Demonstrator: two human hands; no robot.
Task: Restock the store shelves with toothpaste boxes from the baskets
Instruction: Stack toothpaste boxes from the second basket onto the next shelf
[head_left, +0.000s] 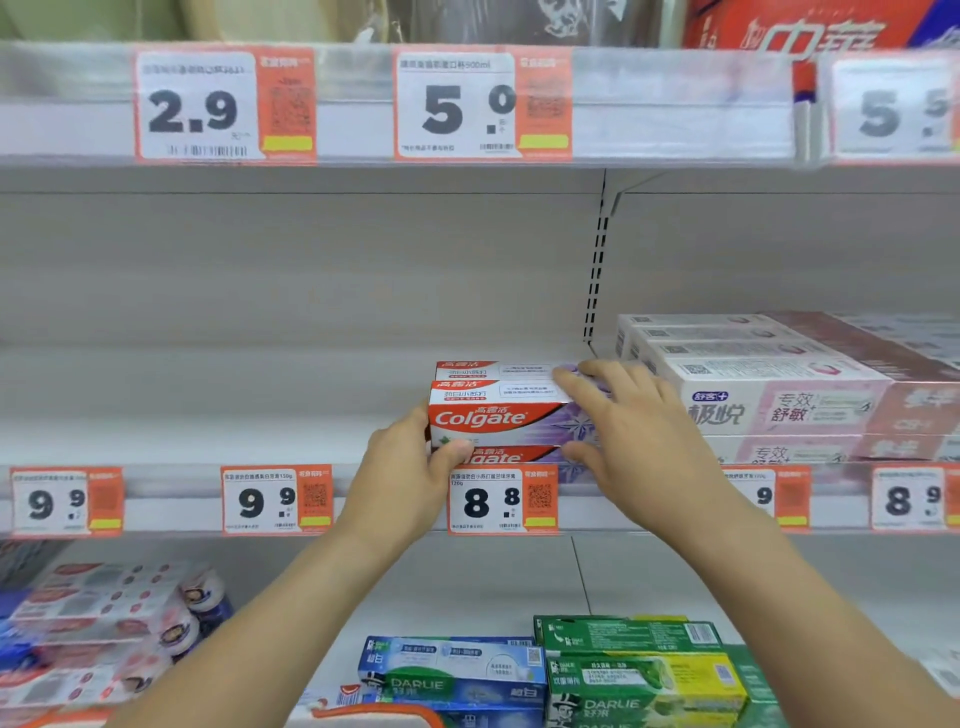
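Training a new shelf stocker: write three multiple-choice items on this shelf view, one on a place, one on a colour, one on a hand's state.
1. Where do the Colgate boxes sit?
A. above the 8.8 price tag
B. above the 2.9 tag
C. on the bottom shelf

2. What colour are the Darlie boxes on the right below?
A. pink
B. green and yellow
C. black

3. What is the left hand doing?
A. hanging idle
B. pointing at a tag
C. gripping the left end of the Colgate stack

Answers: 1 A, the 8.8 price tag is directly beneath them. 2 B, their faces are green with yellow. 3 C, its thumb curls over the stack's front corner, while the right hand lies across the boxes.
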